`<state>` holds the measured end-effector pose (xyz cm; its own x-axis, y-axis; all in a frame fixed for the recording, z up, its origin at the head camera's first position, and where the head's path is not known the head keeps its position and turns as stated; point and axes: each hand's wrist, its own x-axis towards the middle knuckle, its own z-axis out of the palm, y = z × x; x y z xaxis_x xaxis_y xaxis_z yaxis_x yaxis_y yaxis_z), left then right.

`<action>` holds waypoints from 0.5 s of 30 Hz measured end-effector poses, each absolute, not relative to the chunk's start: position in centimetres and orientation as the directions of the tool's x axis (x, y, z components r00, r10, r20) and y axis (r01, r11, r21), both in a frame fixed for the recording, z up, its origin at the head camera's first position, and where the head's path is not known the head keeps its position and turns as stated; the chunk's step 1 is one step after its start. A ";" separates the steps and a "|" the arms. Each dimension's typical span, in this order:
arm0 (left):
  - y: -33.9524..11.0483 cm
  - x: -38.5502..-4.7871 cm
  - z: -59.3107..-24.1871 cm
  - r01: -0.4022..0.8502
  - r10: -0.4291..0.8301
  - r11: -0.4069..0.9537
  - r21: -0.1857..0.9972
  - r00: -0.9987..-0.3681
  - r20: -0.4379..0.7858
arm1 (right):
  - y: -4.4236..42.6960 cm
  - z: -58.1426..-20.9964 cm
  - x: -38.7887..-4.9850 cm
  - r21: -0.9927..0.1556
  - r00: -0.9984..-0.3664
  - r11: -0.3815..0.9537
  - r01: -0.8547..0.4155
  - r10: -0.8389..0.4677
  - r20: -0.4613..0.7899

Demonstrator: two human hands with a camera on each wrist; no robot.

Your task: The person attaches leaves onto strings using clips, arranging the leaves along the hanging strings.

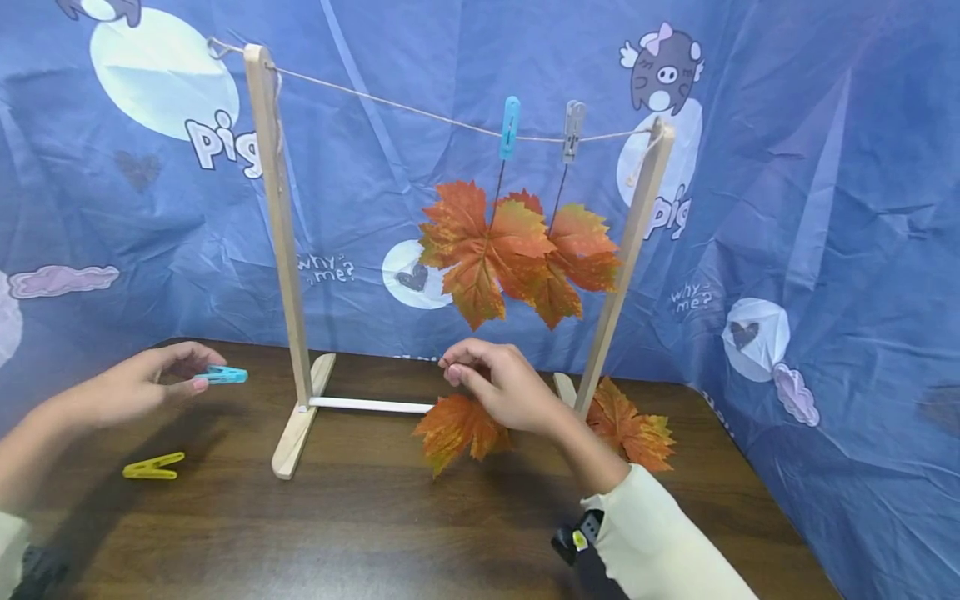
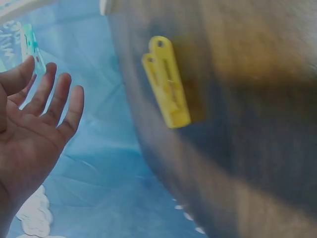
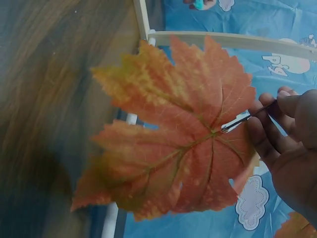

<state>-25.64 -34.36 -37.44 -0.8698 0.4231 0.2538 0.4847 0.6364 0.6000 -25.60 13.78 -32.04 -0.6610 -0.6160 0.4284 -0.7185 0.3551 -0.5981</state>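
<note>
1. Nearest, a yellow clothespin lies on the brown tabletop, its spread handles pointing right in the head view. A low sweep of the left forearm might knock it aside.
2. The person's left hand pinches a light-blue clothespin above the tabletop, left of the stand; its other fingers are spread. The grip takes in only one end, so uneven pressure could flip the clothespin or let it drop. Its long axis runs roughly level and crosswise, the free end pointing right.
3. The person's right hand, thumb and fingers together, pinches the thin stem of an orange maple-like leaf held before the stand's white crossbar. So slender a stem could roll between the fingertips, turning the blade, and the lobes could snag on the crossbar. In the right wrist view, the long axis slants from the stem at upper right to a tip at lower left; in the head view the blade hangs downward.
4. Farther back, two leaves hang from the string; a bump to the stand could set them swinging.
</note>
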 end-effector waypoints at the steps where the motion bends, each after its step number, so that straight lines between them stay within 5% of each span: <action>1: -34.2 -25.6 -37.1 0.492 0.429 0.627 0.604 -0.865 0.260 | 13.6 -32.0 -25.7 -0.600 -0.659 0.348 -0.721 -0.612 0.438; 15: -29.4 -25.1 -32.8 0.600 0.491 0.540 0.590 -0.794 0.358 | 11.8 -30.9 -25.7 -0.598 -0.692 0.383 -0.704 -0.560 0.456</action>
<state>-25.05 -29.42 -32.82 -0.7938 0.4913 0.3583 0.6004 0.5398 0.5900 -25.74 11.83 -30.85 -0.6919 -0.5596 0.4562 -0.7039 0.3825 -0.5984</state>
